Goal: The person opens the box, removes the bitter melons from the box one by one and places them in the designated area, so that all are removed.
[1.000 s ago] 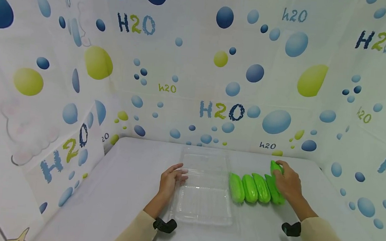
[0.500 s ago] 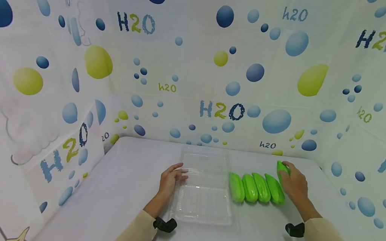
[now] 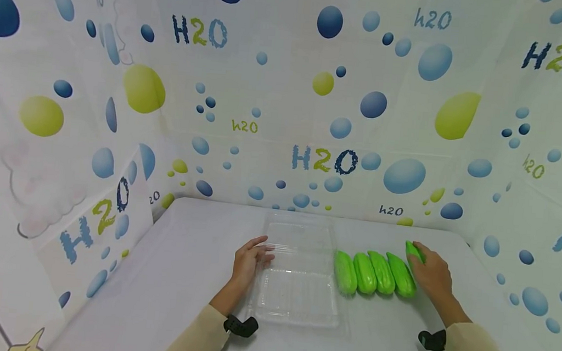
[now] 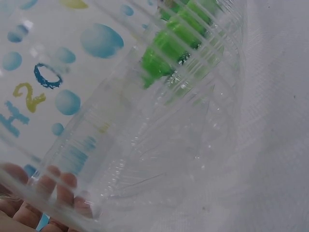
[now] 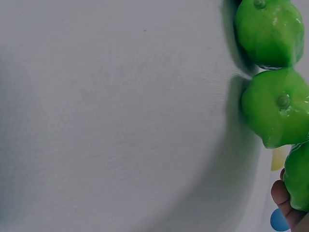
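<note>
A clear plastic clamshell container (image 3: 296, 300) lies unfolded on the table. My left hand (image 3: 245, 263) is at its left side, fingers loosely bent and touching its edge; the left wrist view shows the fingertips (image 4: 66, 186) through the plastic. To the right my right hand (image 3: 434, 273) holds a glossy green gourd-shaped vegetable (image 3: 414, 251), mostly covered by the hand. In the right wrist view this vegetable (image 5: 298, 179) sits against my fingers. Several similar green vegetables (image 3: 364, 273) lie side by side between the container and my right hand.
The white-covered table (image 3: 197, 229) meets a curtain (image 3: 267, 97) with a bubble and H2O print at the back and sides. The row of vegetables stands close to the container's right edge.
My right hand has moved right with the vegetable, away from above the row's right end, then a little nearer. My left hand and the container have stayed put.
</note>
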A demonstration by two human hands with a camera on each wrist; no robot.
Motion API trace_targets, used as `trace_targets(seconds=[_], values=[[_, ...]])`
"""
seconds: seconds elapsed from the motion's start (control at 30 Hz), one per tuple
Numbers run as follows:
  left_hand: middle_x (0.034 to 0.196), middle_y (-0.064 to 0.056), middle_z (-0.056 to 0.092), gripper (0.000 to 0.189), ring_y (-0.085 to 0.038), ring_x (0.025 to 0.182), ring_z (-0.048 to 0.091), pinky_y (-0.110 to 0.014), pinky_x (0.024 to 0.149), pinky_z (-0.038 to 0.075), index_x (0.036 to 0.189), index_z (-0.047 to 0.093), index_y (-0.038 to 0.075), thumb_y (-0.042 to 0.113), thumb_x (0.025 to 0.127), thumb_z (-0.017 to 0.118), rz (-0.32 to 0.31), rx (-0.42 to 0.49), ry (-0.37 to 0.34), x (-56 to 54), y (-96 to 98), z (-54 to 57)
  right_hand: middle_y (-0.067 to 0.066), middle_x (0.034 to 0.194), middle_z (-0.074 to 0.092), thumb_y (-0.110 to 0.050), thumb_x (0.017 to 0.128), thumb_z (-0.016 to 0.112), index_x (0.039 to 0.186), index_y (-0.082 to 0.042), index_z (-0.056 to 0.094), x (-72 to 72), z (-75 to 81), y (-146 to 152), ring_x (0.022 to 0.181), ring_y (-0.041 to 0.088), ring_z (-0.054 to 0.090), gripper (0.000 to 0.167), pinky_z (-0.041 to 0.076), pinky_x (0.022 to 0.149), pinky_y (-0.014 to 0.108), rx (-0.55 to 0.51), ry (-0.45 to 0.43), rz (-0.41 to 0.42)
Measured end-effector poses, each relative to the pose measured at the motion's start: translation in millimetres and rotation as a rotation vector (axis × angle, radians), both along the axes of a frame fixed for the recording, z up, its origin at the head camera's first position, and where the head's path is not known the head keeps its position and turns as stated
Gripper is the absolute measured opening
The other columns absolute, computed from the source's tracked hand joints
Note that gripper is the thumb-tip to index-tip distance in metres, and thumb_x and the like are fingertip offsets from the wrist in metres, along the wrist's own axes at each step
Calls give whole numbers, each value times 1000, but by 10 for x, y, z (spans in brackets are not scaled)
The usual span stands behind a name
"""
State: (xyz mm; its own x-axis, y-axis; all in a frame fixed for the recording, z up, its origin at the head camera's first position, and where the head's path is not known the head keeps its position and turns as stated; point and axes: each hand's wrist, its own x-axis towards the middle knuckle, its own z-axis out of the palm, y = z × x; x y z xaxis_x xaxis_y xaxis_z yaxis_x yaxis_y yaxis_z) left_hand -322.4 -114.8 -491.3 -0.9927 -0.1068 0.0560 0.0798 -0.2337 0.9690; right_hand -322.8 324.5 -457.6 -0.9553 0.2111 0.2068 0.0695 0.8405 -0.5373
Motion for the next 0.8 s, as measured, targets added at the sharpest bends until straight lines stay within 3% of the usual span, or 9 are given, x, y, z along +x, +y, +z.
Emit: trace_targets(seconds=[0.23,0.4,0.53,0.8], values=[[115,-25,71,45,-24,85,75,-33,76,58,137,55,-8,-4,94,44,10,1,-2,8,1,13,36,135,51,-30,104,43,151,1,42,-10,-76,27,96,37,51,57,37,69,41,-35,-11,34],[114,-25,71,45,-25,86,75,-32,76,58,137,55,-9,-3,94,44,6,-1,4,10,6,30,39,143,43,-28,104,42,152,2,40,-19,-110,58,117,51,49,57,43,84,59,-55,-69,40],[113,-23,72,45,-26,87,74,-33,77,58,138,54,-8,-3,95,44,5,3,-4,6,3,30,40,150,36,-29,105,40,154,1,37,-20,-131,87,135,59,35,57,35,102,69,-59,-119,55],[110,-18,74,47,-25,88,74,-35,81,58,146,51,0,3,99,47,6,-1,-17,-4,-3,23,37,156,27,-34,106,38,156,4,28,-12,-176,126,142,58,23,64,24,112,68,-92,-184,49]])
